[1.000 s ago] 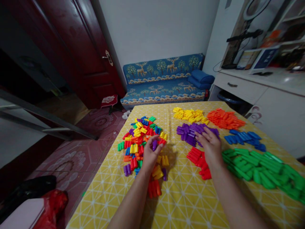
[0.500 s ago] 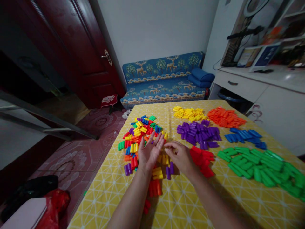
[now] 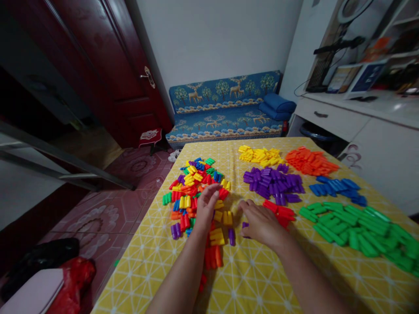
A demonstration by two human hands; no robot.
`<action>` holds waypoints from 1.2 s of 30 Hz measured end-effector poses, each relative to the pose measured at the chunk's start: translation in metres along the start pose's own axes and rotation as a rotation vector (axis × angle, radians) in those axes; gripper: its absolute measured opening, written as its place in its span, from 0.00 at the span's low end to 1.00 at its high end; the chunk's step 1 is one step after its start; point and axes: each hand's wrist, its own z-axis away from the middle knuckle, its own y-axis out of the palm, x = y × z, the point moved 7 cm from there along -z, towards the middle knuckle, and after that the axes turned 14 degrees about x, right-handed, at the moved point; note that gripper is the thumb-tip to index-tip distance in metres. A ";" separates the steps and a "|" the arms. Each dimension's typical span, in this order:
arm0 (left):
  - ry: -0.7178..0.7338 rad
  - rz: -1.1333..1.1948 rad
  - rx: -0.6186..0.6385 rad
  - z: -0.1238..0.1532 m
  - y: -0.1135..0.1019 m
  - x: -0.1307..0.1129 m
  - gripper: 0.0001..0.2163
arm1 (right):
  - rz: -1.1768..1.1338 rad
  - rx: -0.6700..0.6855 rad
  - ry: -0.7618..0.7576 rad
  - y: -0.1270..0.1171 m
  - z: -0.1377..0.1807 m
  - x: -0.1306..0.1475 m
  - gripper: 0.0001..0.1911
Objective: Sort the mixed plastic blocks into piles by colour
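Note:
Small tube-shaped plastic building blocks lie across the yellow patterned tablecloth. My left hand [image 3: 205, 207] is over the right side of a mixed-colour pile [image 3: 186, 192], fingers loosely curled with the thumb apart, and nothing shows in it. A red block [image 3: 224, 194] lies just past its fingertips. Palm down, my right hand [image 3: 262, 222] is beside the red pile [image 3: 283, 213], partly covering it. A purple block [image 3: 245, 225] pokes out beneath its thumb side. Another purple block [image 3: 231, 237] and a pair of yellow blocks [image 3: 227, 218] lie between the hands.
Single-colour piles sit on the right: yellow [image 3: 262, 155], orange [image 3: 309, 160], purple [image 3: 273, 183], blue [image 3: 337, 187] and green [image 3: 363, 229]. Beyond the table [image 3: 255, 279] stands a blue patterned sofa [image 3: 222, 109]. A white cabinet [image 3: 376, 148] is to the right.
My left hand has turned from palm up with spread fingers to loosely curled. My right hand has moved right and towards me, and one purple block has shifted right with it.

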 end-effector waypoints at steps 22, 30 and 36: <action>-0.216 -1.503 0.269 0.006 0.033 0.001 0.16 | -0.522 -0.695 -0.145 -0.026 -0.014 -0.049 0.21; -0.264 -1.547 0.201 0.006 0.031 -0.004 0.20 | -0.590 -0.456 -0.239 0.006 -0.029 -0.007 0.17; -0.125 -1.328 0.048 0.002 0.016 -0.011 0.09 | -0.626 -0.425 -0.247 0.007 -0.029 0.000 0.17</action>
